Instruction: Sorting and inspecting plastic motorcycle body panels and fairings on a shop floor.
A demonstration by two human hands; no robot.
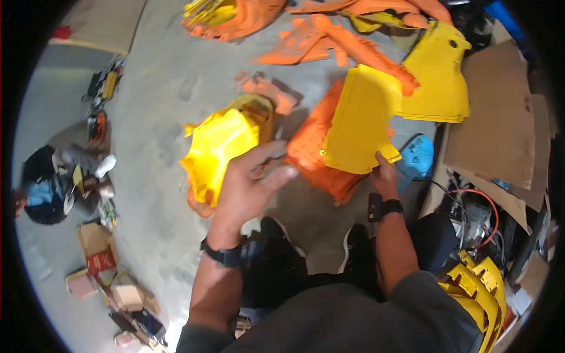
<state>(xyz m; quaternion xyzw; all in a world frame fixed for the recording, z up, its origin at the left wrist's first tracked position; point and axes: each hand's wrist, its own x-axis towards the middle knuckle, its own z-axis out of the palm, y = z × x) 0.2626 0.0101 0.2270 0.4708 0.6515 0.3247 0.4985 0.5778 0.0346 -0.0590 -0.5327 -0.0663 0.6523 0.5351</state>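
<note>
My right hand (385, 175) grips the lower corner of a flat yellow plastic panel (362, 120), which is held tilted above the floor. Under it lies an orange plastic panel (315, 144), partly covered by the yellow one. My left hand (253, 182) is raised in front of me, fingers apart and curved, with nothing in it. Beyond that hand, a bright yellow moulded shell (220, 147) rests on the floor with an orange piece under its near end. A small orange bracket-like part (268, 94) lies just past the shell.
More orange plastic covers (312, 38) and a large yellow panel (438, 76) lie farther off. Cardboard sheets (488, 112) lean at the right, above cables and a red hose (494, 212). Stacked yellow parts (477, 288) stand near right. Another person (50, 182) sits at the left, beside open boxes (97, 247).
</note>
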